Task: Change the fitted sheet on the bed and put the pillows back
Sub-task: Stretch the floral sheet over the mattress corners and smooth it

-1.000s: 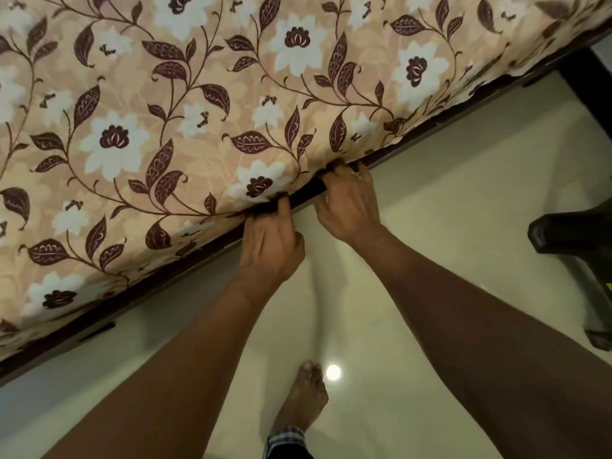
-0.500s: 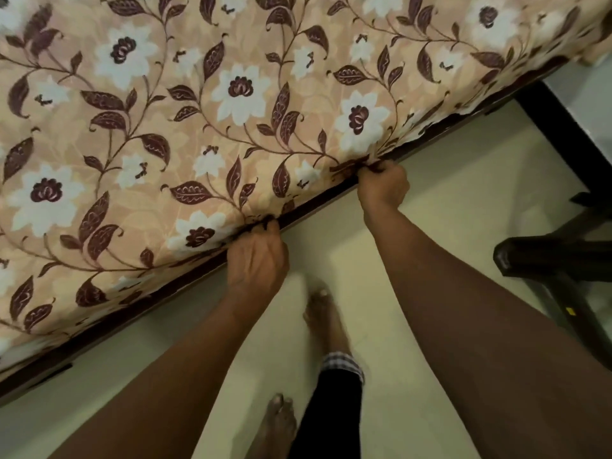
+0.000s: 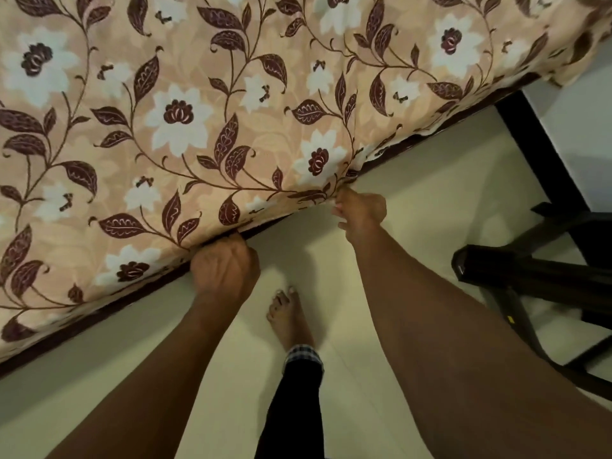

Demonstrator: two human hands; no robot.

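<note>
A beige fitted sheet (image 3: 231, 104) with white flowers and dark maroon leaves covers the mattress across the upper left. Its lower edge hangs over the dark bed frame (image 3: 109, 309). My left hand (image 3: 225, 273) is curled at the sheet's edge, fingers tucked under it against the frame. My right hand (image 3: 359, 210) pinches the sheet's hem further right, where the cloth puckers. No pillows are in view.
Pale cream floor tiles (image 3: 414, 180) run along the bed. My bare foot (image 3: 291, 316) and dark trouser leg stand between my arms. A black chair base (image 3: 516, 270) sits at the right, close to my right forearm. A dark post (image 3: 536, 154) rises behind it.
Both hands have worked rightward along the bed edge and spread apart. They went from flat pressing to curled grips on the hem. My foot has stepped forward.
</note>
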